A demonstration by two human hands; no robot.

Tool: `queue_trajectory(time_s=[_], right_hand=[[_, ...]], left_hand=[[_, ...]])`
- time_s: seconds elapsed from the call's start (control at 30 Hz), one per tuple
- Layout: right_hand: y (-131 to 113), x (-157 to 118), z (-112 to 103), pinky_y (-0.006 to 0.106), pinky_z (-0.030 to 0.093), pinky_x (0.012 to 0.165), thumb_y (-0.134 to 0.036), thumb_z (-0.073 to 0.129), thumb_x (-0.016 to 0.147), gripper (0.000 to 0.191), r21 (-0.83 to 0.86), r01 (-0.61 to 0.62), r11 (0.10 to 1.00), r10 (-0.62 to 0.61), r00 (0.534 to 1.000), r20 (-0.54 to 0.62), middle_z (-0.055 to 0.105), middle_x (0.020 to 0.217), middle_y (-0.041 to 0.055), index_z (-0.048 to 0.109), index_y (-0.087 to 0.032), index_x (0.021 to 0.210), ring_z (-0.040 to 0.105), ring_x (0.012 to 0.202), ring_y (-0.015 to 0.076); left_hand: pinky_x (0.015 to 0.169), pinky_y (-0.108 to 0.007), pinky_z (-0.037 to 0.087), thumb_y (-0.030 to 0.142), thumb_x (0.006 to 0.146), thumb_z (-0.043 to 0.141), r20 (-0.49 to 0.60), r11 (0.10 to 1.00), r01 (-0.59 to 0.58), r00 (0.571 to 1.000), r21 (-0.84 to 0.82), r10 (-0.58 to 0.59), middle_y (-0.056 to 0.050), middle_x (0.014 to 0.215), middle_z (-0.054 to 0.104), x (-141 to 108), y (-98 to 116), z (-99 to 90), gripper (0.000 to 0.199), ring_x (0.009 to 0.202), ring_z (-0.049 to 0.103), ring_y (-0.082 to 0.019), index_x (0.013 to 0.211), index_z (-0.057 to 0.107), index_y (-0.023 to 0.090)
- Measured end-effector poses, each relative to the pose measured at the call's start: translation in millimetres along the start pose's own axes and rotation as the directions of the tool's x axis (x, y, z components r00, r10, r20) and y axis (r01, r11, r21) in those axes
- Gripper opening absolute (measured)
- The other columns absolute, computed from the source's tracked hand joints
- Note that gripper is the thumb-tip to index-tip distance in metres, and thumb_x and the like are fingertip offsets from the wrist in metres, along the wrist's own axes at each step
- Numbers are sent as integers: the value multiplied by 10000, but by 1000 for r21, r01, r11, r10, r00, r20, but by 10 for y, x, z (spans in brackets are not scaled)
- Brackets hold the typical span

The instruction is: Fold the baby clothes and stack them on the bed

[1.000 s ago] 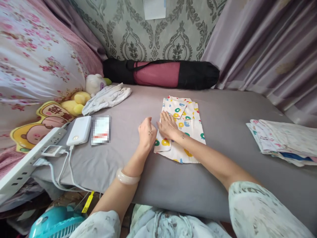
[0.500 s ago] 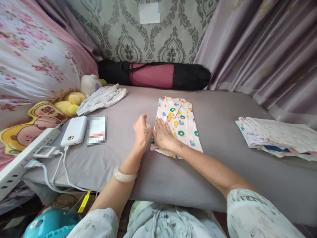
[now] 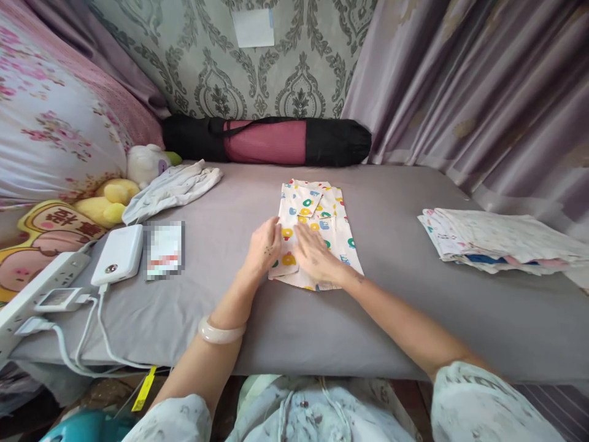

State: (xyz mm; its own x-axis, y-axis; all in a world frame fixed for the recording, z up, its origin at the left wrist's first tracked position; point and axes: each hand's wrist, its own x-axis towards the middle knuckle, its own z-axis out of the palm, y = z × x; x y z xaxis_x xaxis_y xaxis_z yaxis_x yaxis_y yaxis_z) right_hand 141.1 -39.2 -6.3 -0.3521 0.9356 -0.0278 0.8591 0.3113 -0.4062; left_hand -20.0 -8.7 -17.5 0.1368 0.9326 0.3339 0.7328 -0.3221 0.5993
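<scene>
A small child's garment [image 3: 338, 236], white with colourful printed figures, lies folded on the grey bed sheet in front of me. One sleeve is turned in across its upper part. My left hand [image 3: 265, 247] is at the garment's left edge with its fingers curled closed; their tips are hidden, so I cannot tell whether they grip the cloth. Flat on the lower middle of the garment rests my right hand [image 3: 316, 253], its fingers stretched out and slightly blurred.
Folded clothes [image 3: 492, 239] are stacked at the right. On the left are a crumpled pale cloth [image 3: 172, 190], plush toys [image 3: 108, 199], a white power bank [image 3: 118, 255], a blurred-out packet [image 3: 164, 250] and a power strip [image 3: 50, 298] with cables. A black-and-pink rolled bag [image 3: 264, 141] lies by the wall.
My right hand has shifted inward from the garment's left edge to its middle. My left hand has come up against that edge. The view has turned slightly to the right.
</scene>
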Motion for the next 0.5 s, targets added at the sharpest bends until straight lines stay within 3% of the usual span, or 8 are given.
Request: queue_trajectory(time_s=[0.13,0.2,0.37,0.5], right_hand=[[549,-153,-160,478,85,1197,-408,154,975,652,-134,-164,977,157,986,-57,100,1605,116,158,-77,1537,57,1478,229],[714,-218,-129,469,97,1196,-417,170,972,664,-187,-183,965,178,983,-43,103,1602,132,164,-61,1533,73,1476,239],[784,-254,24,440,95,1196,-410,185,973,657,-234,-175,956,161,984,-75,139,1597,141,215,-47,1520,96,1474,236],[769,-225,-21,443,86,1197,-400,191,972,659,-205,-186,961,182,983,-37,112,1601,140,199,-37,1522,73,1476,229]], left_hand=[[1173,-510,172,395,993,296,269,961,-212,950,176,160,-145,1466,455,-96,123,96,492,1422,312,-254,1392,431,140],[1181,-503,148,428,991,289,351,941,-261,920,217,174,-159,1512,379,-135,129,145,548,1445,254,-259,1432,385,116],[1176,-491,173,500,979,282,490,920,-315,855,234,169,-187,1562,254,-159,45,224,636,1464,181,-276,1464,328,92],[1172,-503,172,492,980,287,529,910,-316,838,269,134,-192,1573,214,-109,39,230,639,1469,143,-290,1478,293,91]])
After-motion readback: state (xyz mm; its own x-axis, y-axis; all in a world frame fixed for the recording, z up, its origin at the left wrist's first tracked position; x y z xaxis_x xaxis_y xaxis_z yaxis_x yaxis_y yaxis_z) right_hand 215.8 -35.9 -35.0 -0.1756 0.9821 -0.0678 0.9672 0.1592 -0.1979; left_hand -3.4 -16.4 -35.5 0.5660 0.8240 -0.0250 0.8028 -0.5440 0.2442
